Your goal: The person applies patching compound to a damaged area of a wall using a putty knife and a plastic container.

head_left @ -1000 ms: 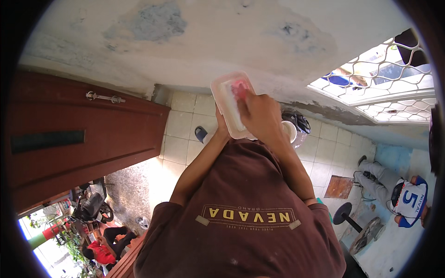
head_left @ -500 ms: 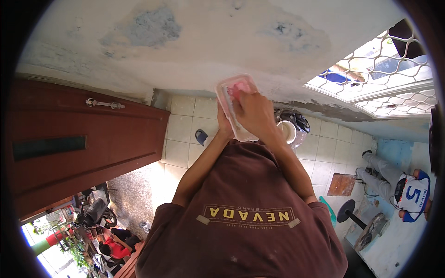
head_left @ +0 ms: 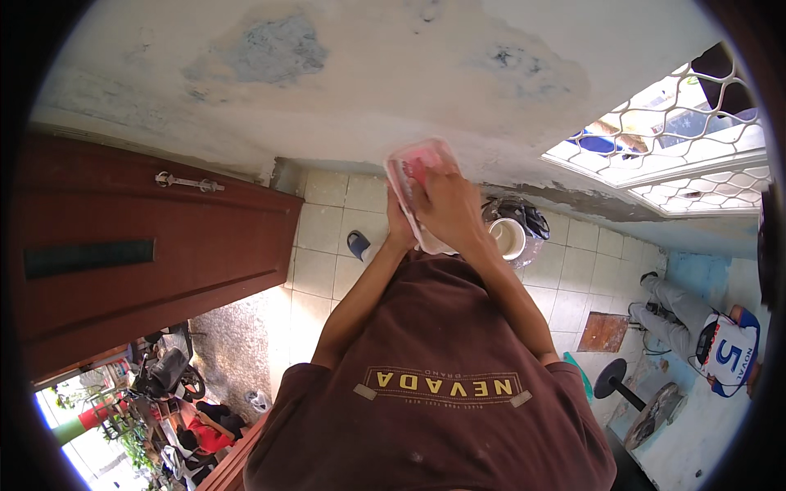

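I hold a clear plastic box (head_left: 416, 160) with something pink-red inside, up in front of my chest, close to the stained plaster wall (head_left: 368, 90). My right hand (head_left: 446, 206) lies flat over the box's near face and covers its lower half. My left hand (head_left: 398, 226) grips the box from the left and underneath, and is mostly hidden behind it. Both forearms rise from my brown shirt (head_left: 442, 368).
A brown wooden door (head_left: 139, 254) with a metal latch stands at left. On the tiled floor (head_left: 323, 245) below are a white bucket (head_left: 508, 237), a dark bag (head_left: 524, 214) and a sandal (head_left: 358, 243). A latticed window (head_left: 679, 139) is at right. Another person (head_left: 708, 331) crouches at lower right near a stool (head_left: 616, 381).
The box has turned more edge-on and shifted slightly right. My right hand now covers more of its face.
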{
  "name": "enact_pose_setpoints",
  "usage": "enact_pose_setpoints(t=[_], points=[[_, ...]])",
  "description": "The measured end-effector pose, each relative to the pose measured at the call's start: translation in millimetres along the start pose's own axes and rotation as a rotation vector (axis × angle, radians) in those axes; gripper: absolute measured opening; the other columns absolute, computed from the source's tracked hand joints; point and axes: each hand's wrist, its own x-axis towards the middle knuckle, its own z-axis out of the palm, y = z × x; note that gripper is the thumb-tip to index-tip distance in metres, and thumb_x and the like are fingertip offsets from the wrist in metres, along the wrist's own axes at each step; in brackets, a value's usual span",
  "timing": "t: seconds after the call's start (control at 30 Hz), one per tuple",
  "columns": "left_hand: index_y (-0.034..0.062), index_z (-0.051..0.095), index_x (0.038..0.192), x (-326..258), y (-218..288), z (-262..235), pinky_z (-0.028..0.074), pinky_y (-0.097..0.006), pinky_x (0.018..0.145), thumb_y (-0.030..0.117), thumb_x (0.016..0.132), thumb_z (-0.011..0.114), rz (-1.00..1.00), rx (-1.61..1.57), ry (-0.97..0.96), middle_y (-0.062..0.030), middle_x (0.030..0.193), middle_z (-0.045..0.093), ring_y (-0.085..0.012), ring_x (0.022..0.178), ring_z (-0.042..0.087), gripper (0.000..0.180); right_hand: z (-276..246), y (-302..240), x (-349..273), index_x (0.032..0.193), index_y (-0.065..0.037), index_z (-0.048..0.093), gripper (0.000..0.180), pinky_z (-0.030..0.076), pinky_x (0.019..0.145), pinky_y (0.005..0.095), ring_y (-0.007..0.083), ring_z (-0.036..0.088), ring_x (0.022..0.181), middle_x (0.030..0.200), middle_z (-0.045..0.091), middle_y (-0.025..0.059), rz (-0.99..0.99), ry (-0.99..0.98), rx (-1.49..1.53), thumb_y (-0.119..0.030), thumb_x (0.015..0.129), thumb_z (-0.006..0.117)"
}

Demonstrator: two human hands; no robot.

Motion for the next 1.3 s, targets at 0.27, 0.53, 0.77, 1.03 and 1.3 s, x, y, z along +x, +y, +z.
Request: enact_pose_setpoints(t=[0.27, 0.53, 0.77, 1.03, 1.3], points=[[0.0104, 0.036, 0.152, -3.1, -6.6, -19.2, 0.043, -0.043, 0.112, 0.056, 0.107, 0.027, -0.024, -0.014, 0.022, -0.0114, 0.147, 0.049, -0.0264, 0.133, 0.051, 0.065, 11.7, 6.2, 4.7, 0.076, 0.004, 0.065, 0.033, 0.053, 0.064, 0.0543, 0.0464, 0.066, 0.065, 0.067, 0.064, 0.0254, 0.191, 0.058, -0.027, -0.026, 0.091, 0.062], [0.0090, 0.036, 0.153, -1.0, 1.2, -15.9, 0.045, -0.043, 0.109, 0.059, 0.106, 0.026, -0.047, -0.029, -0.020, -0.0117, 0.145, 0.051, -0.0264, 0.132, 0.053, 0.069, -12.6, 4.6, 2.2, 0.091, 0.004, 0.067, 0.030, 0.053, 0.062, 0.0541, 0.0458, 0.065, 0.062, 0.066, 0.065, 0.0248, 0.195, 0.003, 0.083, -0.025, 0.091, 0.060], [0.0082, 0.041, 0.148, -2.8, -3.5, -13.7, 0.053, -0.038, 0.098, 0.060, 0.106, 0.027, -0.061, -0.048, 0.016, -0.0105, 0.133, 0.060, -0.0217, 0.118, 0.061, 0.069, 10.6, 24.4, 5.4, 0.087, 0.002, 0.067, 0.029, 0.053, 0.065, 0.0529, 0.0455, 0.067, 0.067, 0.067, 0.066, 0.0244, 0.249, 0.015, -0.065, -0.026, 0.092, 0.062], [0.0084, 0.041, 0.149, -3.1, -10.6, -12.3, 0.055, -0.038, 0.095, 0.059, 0.107, 0.024, -0.098, -0.039, 0.134, -0.0110, 0.134, 0.059, -0.0231, 0.115, 0.063, 0.068, 7.6, 6.1, 5.6, 0.086, 0.001, 0.067, 0.027, 0.053, 0.065, 0.0540, 0.0450, 0.067, 0.068, 0.068, 0.066, 0.0237, 0.017, 0.033, -0.040, -0.025, 0.091, 0.061], [0.0081, 0.037, 0.152, -7.4, 5.2, -20.5, 0.046, -0.043, 0.109, 0.059, 0.106, 0.025, -0.103, -0.024, -0.034, -0.0130, 0.144, 0.052, -0.0270, 0.130, 0.054, 0.070, -2.0, 21.0, 2.4, 0.088, 0.001, 0.067, 0.026, 0.052, 0.064, 0.0544, 0.0452, 0.066, 0.066, 0.066, 0.065, 0.0243, 0.194, 0.032, -0.008, -0.024, 0.091, 0.060]])
